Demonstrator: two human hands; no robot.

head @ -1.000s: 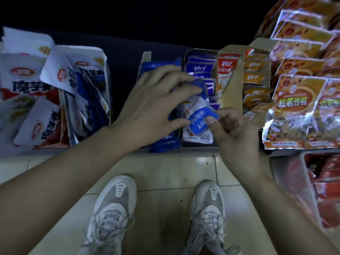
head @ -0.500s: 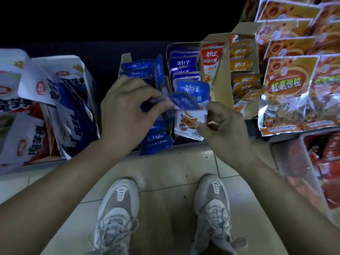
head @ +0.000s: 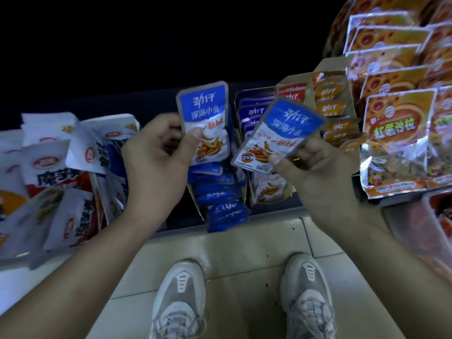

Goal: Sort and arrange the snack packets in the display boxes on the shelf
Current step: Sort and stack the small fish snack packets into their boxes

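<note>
My left hand (head: pixel 156 155) pinches an upright blue-and-white fish snack packet (head: pixel 204 113) between thumb and fingers, above a display box of blue packets (head: pixel 221 199). My right hand (head: pixel 315 172) pinches a second, identical packet (head: pixel 281 128), tilted to the right, over the neighbouring box of blue packets (head: pixel 254 111). Both packets face me, lifted clear of the boxes. A cardboard box with red and orange packets (head: pixel 330 104) stands just right of these.
Large white and red snack bags (head: pixel 56 172) lie piled at the left. Orange bags (head: pixel 396 133) hang or lean at the right, with red packs (head: pixel 440 216) below them. The shelf edge (head: pixel 269 214) runs across; my two shoes (head: pixel 181 294) stand on the tiled floor.
Both hands have lifted and parted. Each now holds one blue packet turned face up, where before they worked together on packets low over the boxes.
</note>
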